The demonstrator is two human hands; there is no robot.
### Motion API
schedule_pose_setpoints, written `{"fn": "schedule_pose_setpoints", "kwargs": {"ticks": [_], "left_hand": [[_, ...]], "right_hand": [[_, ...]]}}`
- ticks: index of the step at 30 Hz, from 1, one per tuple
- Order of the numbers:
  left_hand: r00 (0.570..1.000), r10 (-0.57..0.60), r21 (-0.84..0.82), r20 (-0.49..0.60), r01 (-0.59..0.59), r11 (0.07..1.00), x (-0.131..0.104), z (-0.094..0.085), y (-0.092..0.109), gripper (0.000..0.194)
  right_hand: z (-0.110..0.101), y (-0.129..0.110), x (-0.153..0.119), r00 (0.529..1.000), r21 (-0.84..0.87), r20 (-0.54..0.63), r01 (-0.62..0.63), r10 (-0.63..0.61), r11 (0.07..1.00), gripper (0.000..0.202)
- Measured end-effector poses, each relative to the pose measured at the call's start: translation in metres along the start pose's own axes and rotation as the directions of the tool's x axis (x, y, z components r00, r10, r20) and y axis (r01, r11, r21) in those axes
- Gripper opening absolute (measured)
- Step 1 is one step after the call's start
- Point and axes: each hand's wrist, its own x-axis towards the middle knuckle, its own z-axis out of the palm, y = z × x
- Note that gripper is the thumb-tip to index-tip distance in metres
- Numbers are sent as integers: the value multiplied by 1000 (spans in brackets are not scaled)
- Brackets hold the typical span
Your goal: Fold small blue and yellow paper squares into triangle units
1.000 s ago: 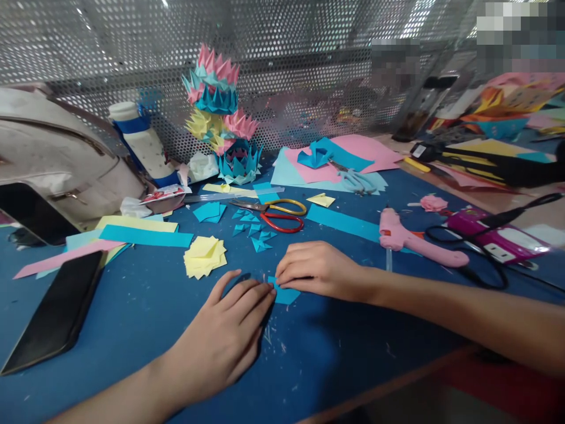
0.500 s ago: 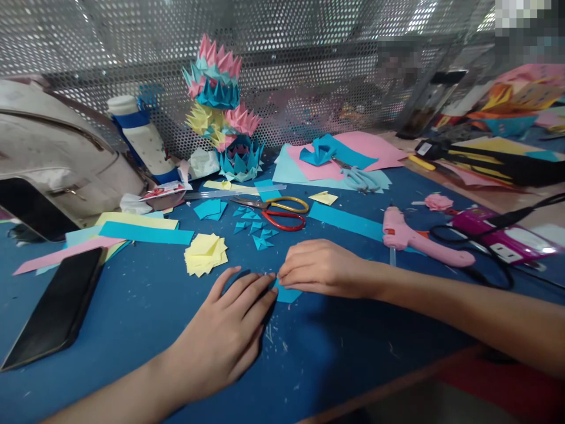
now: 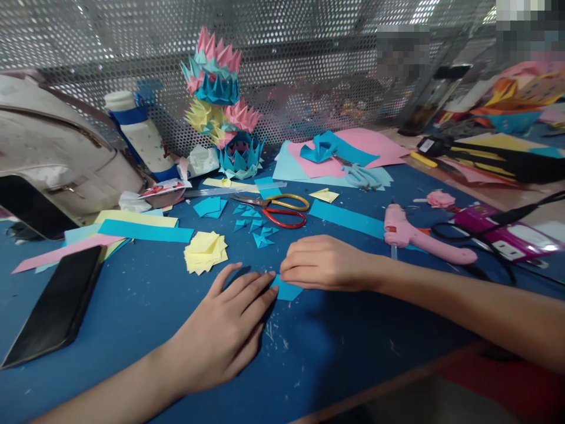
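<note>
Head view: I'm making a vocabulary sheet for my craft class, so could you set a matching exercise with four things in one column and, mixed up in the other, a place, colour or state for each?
Column 1
1. Left hand
2. Hot glue gun
3. Nearer scissors
4. Bottle

Column 2
A. Red-and-yellow-handled
B. White and blue, next to the pale zipped bag
C. Fingertips at a small blue paper piece
D. Pink, lying beyond the right forearm

Right pairs: 1-C, 2-D, 3-A, 4-B

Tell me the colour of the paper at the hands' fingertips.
Bright blue; the head view shows that paper best.
</note>
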Motion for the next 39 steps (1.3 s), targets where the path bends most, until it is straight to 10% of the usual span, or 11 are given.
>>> {"fn": "schedule_pose_setpoints", "kwargs": {"ticks": [13, 25, 39], "left_hand": [[1000, -19, 11, -17, 19, 1000, -1, 2, 1, 45], [998, 41, -7, 54, -41, 999, 2, -4, -3, 46], [991, 108, -15, 77, -108, 994, 1, -2, -4, 57]], "right_hand": [[6, -4, 1, 999, -180, 5, 49, -49, 982, 29], [-3, 3, 2, 998, 224, 29, -68, 63, 972, 31], [-24, 3, 2, 987, 117, 146, -83, 66, 990, 28]]}}
